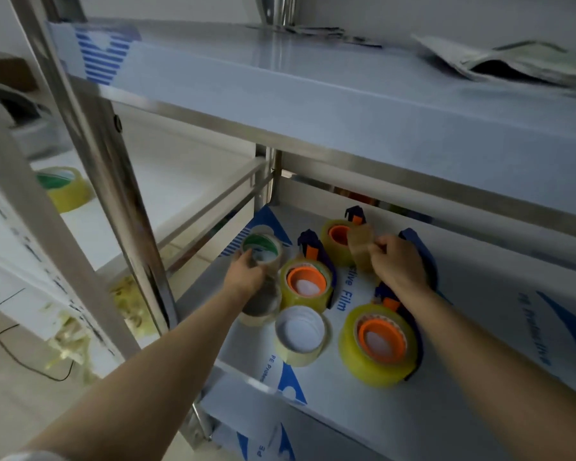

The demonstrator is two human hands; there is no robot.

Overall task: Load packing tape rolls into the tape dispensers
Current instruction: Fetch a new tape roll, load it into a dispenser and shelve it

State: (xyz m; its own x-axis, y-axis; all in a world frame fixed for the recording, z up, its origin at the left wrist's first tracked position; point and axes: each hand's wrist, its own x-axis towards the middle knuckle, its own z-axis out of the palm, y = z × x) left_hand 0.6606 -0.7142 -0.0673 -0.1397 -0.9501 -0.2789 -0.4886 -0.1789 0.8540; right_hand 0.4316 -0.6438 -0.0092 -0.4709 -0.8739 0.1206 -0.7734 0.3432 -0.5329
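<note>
- The tape roll (359, 249) stands on edge at centre right of the frame, pinched at its right rim by the right hand (400, 265).
- Just beneath that hand lies a blue dispenser (419, 247). It is mostly hidden, so its long axis cannot be told. The right hand is the nearer.
- The left hand (250, 272), mid-frame, grips a stack of rolls (263, 252) on the shelf (479, 327).

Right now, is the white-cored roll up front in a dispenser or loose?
Loose: the white-cored roll lies flat, its core showing no orange hub.
</note>
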